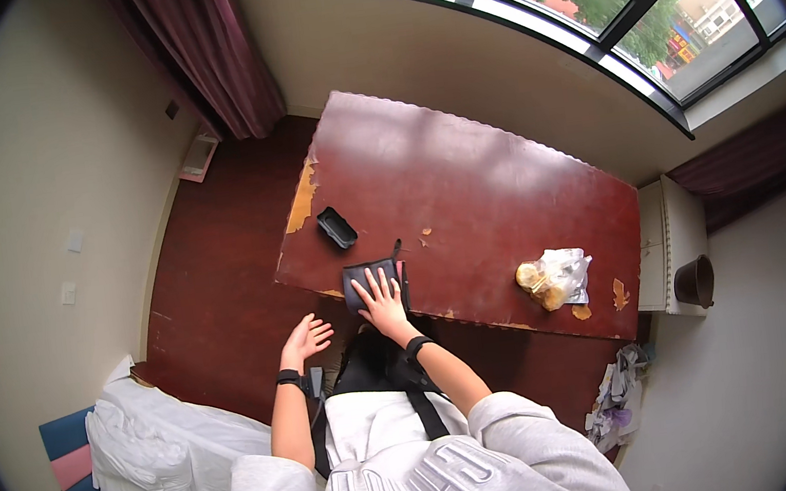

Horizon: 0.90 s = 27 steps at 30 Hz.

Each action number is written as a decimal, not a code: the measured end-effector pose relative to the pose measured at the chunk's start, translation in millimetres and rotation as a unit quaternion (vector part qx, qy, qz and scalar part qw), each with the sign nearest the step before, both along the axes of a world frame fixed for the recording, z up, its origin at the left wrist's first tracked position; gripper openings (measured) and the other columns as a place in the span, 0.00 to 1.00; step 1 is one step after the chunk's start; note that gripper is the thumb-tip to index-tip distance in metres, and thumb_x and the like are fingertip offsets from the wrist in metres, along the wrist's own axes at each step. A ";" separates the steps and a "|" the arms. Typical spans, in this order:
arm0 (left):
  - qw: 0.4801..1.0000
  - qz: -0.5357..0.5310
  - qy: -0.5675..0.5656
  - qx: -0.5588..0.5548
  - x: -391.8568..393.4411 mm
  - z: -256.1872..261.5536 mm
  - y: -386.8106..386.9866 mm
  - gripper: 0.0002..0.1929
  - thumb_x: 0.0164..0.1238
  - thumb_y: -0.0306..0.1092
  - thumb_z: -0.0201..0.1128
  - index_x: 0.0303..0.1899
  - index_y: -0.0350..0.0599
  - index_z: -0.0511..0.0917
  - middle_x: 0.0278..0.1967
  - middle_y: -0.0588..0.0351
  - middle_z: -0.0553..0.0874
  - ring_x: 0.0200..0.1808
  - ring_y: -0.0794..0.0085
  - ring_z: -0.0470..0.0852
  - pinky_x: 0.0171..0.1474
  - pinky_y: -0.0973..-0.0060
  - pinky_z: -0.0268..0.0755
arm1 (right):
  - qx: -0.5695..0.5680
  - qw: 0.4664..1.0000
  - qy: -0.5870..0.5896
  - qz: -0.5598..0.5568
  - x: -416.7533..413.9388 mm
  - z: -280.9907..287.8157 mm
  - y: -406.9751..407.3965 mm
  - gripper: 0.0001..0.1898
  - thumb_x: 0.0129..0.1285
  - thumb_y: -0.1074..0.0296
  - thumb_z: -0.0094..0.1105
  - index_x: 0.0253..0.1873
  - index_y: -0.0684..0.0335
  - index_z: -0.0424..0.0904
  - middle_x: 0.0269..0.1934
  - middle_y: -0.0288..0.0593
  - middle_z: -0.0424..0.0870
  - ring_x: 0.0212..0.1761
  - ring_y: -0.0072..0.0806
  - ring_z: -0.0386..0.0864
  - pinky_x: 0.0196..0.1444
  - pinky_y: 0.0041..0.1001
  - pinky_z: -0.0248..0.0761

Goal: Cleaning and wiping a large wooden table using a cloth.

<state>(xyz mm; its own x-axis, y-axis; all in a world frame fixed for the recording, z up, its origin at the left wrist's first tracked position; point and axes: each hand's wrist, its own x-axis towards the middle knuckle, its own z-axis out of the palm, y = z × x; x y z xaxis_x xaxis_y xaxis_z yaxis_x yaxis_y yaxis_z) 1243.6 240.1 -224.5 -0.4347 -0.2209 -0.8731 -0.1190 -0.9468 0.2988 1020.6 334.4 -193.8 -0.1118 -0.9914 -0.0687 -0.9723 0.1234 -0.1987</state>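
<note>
My right hand [383,302] lies flat, fingers spread, on a dark zippered pouch [357,279] at the near edge of the reddish-brown table [460,193]. A black strap loop sticks out from the pouch's far corner, and a strip of pink shows along its right side. Palm turned up and fingers apart, my left hand [307,339] hovers off the table's edge, left of the pouch, with nothing in it. Beyond the pouch, to the left, sits an open black case [337,227] that looks hollow inside.
A clear plastic bag of yellowish food [566,276] sits on the table's right part. Peeled patches mark the tabletop's edges. A white cabinet [661,242] with a brown bin [694,282] stands right. White bedding [161,458] lies at lower left, and a purple curtain [215,54] hangs far left.
</note>
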 end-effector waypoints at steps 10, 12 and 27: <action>0.849 0.044 -0.292 -0.439 -41.9 -10.0 -37.1 0.14 0.61 0.36 0.58 0.42 0.35 0.70 0.31 0.51 0.80 0.32 0.67 0.81 0.35 0.70 0.74 | 0.007 1.000 -0.002 0.008 -90.7 19.9 100.3 0.39 0.57 0.54 0.62 0.71 0.37 0.52 0.73 0.39 0.48 0.75 0.41 0.43 0.69 0.45 0.41; 0.814 0.007 -0.325 -0.482 -83.8 -9.7 -50.9 0.22 0.59 0.43 0.63 0.43 0.32 0.69 0.39 0.43 0.78 0.44 0.57 0.79 0.48 0.66 0.71 | 0.028 0.999 0.001 -0.037 -117.9 19.5 140.5 0.38 0.56 0.54 0.62 0.71 0.38 0.53 0.73 0.40 0.48 0.75 0.41 0.43 0.69 0.45 0.40; 0.704 -0.115 -0.545 -0.440 -221.4 30.5 -88.2 0.43 0.48 0.58 0.69 0.50 0.29 0.59 0.52 0.39 0.66 0.57 0.47 0.68 0.52 0.53 0.72 | 0.065 0.982 -0.041 -0.175 -143.7 13.7 184.2 0.39 0.57 0.44 0.58 0.72 0.42 0.53 0.74 0.46 0.43 0.75 0.46 0.37 0.69 0.51 0.36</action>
